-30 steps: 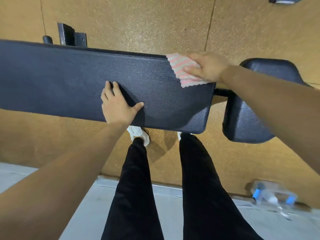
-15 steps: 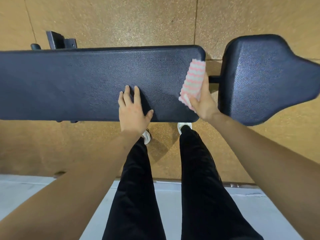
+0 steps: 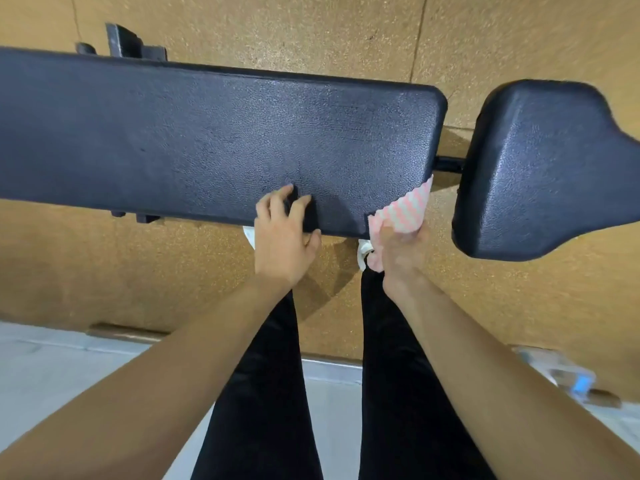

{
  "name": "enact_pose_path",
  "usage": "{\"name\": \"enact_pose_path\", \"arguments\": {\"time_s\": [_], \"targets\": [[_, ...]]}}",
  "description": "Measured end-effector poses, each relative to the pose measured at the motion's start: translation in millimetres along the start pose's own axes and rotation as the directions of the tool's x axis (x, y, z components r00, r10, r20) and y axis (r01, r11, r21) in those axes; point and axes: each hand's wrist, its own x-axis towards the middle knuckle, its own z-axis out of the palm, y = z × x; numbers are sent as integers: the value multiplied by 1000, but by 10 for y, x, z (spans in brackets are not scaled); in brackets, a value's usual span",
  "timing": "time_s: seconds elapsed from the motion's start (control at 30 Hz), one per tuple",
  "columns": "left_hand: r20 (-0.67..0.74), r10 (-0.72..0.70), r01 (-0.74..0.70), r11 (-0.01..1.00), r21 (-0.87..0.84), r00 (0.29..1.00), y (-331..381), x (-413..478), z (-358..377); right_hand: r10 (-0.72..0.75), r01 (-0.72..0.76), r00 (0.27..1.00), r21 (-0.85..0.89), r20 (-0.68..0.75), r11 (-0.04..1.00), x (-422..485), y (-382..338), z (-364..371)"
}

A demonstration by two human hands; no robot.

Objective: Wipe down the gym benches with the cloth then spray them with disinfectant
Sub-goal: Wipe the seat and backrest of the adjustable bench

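Note:
A long black padded bench back [image 3: 207, 140] runs across the view, with the separate black seat pad [image 3: 533, 174] to its right. My left hand [image 3: 282, 237] rests on the near edge of the long pad, fingers bent over the top and thumb at the edge. My right hand [image 3: 401, 251] holds the pink and white striped cloth [image 3: 403, 211] against the pad's near right corner, with the cloth draped over the edge. A blurred spray bottle [image 3: 568, 379] with a blue part lies on the floor at the lower right.
The bench stands on a tan speckled rubber floor [image 3: 104, 271]. A pale floor [image 3: 52, 375] begins behind my legs. Black frame parts [image 3: 128, 43] stick out beyond the far edge. A black bar [image 3: 448, 164] joins the two pads across a narrow gap.
My right hand drew the cloth from the far right corner of the long pad down to its near right corner. My left hand slid back to the near edge and curled its fingers.

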Motion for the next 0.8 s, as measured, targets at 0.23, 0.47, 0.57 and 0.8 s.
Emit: {"name": "enact_pose_path", "arguments": {"time_s": [0.23,0.47,0.57,0.8], "targets": [[627,-359,720,416,-555,691,534,-234,286,306,-306,951,-7,46,952,65,-204,-250],[940,-2,939,-25,-342,342,968,6,472,329,-332,937,13,115,943,24,-408,-462],[921,-61,915,-102,-390,386,987,8,615,309,-298,947,-112,91,948,78,-391,-546],[886,-244,807,-371,-460,393,585,-125,721,257,-247,966,-190,34,950,-25,-358,-478]]}}
